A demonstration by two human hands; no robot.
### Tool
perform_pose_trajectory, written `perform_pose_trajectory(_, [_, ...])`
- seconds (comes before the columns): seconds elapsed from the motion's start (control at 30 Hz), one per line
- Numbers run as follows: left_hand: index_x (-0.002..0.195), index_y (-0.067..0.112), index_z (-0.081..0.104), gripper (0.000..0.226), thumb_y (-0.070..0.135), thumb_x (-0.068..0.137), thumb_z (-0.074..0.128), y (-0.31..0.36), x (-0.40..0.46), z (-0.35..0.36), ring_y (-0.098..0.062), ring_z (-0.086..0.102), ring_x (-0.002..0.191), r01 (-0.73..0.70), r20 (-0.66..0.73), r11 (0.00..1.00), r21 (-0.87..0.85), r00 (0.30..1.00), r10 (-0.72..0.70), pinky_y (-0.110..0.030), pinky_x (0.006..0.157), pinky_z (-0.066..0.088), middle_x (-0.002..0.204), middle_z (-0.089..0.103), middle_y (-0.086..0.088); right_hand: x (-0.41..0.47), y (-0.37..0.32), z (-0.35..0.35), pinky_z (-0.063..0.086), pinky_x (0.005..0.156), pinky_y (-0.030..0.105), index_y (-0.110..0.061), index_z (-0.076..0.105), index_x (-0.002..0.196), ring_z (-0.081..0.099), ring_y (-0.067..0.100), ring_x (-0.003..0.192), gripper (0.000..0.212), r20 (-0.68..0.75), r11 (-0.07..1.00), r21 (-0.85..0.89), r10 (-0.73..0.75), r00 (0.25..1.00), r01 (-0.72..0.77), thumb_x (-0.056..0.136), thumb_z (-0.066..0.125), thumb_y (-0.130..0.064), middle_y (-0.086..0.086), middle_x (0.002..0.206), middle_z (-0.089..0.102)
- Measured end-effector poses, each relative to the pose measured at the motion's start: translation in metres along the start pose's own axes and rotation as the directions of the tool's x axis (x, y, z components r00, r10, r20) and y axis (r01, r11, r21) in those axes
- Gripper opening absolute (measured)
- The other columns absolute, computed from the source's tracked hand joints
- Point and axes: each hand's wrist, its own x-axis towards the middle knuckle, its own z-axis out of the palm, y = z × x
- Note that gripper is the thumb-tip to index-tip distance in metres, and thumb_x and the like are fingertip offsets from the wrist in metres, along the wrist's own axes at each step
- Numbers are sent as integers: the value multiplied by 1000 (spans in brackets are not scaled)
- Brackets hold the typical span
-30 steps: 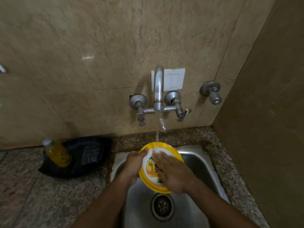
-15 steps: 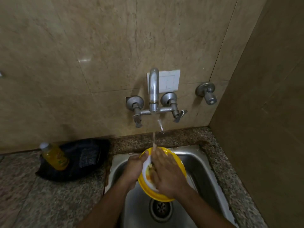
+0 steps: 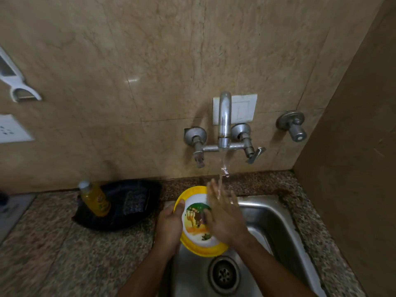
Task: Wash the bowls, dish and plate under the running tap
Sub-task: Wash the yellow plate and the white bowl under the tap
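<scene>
On the far left of the table (image 3: 42,243) a yellow bottle (image 3: 95,199) stands in a black tray (image 3: 120,204), with a dark scrub pad (image 3: 135,202) beside it. The bottle's label is too blurred for me to read, and I can make out no writing anywhere else.

My left hand (image 3: 170,226) has its grip closed on the plate (image 3: 199,230), thumb hooked over the yellow rim, fingers behind where I cannot see them. The plate is tilted up over the sink (image 3: 276,224), just above the drain (image 3: 224,275), its printed face toward me.

My right hand (image 3: 225,219) is flat and wide, holding nothing, palm against the plate's face, fingertips up in the stream from the tap (image 3: 224,118).

I judge I am rubbing the face clean under the water. The risk is the wet rim: only one hand holds it, mostly by the thumb, and a hard rub could twist it loose and drop it into the sink. Water striking my raised fingers may also splash onto the table and wall. I see no bowls or dish here.
</scene>
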Motion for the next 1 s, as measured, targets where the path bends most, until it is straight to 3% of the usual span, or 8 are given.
perform_pose_trajectory(0.1, [79,22,76,28,26,99,57,-2,-4,-6,-29,73,83,-64,18,998,-17,998,64,-46,78,59,82,77,-7,0,11,0,46,96,43,-31,-5,157,40,37,137,82,126,959,181,195,973,-216,92,45,-30,15,160,19])
perform_pose_trajectory(0.2, [90,22,72,20,13,98,56,-10,-6,-14,-23,73,82,-21,88,998,-65,996,26,-38,74,59,85,77,1,0,13,-3,49,87,38,-21,36,148,58,33,118,55,193,835,422,297,935,-352,96,55,-21,11,134,58])
perform_pose_trajectory(0.4, [87,31,72,7,34,92,67,25,2,-8,-9,72,82,43,459,965,259,873,-163,-27,69,56,91,75,8,-3,20,-21,49,91,37,-28,52,134,60,29,115,38,233,953,226,146,962,-200,96,54,-30,5,123,66])
perform_pose_trajectory(0.53, [68,14,58,47,53,95,52,40,13,14,-14,59,63,-156,429,889,430,902,-50,-28,67,45,68,59,-1,7,18,-33,48,78,36,-23,57,117,64,32,103,25,157,960,205,159,975,-189,94,55,-31,9,107,70])
perform_pose_trajectory(0.63, [57,16,40,52,47,99,49,35,21,16,-13,41,50,-310,341,841,443,926,161,-32,57,31,53,36,-3,5,14,-32,47,84,36,-20,55,130,61,31,108,34,23,938,283,200,979,-198,96,53,-24,10,119,65])
perform_pose_trajectory(0.73, [67,19,56,45,46,100,47,33,24,16,-19,60,64,-350,236,819,454,934,269,-37,64,44,65,61,-12,-8,9,-20,48,91,37,-17,33,152,55,29,119,62,-67,950,232,230,971,-209,92,49,-14,10,138,52])
perform_pose_trajectory(0.87, [58,22,51,51,50,100,44,21,23,7,-16,56,56,-318,105,812,490,946,307,-35,56,42,53,52,2,-26,5,6,21,120,42,-3,23,154,14,30,150,69,-115,1000,17,-13,993,16,94,44,-28,17,162,17])
perform_pose_trajectory(1.0, [57,24,50,52,51,100,41,23,21,8,-18,60,60,-287,14,828,482,947,321,-32,55,40,57,56,2,-23,8,5,12,122,42,-16,7,158,-7,17,152,68,-71,992,-15,-124,990,123,100,27,-46,4,166,-3])
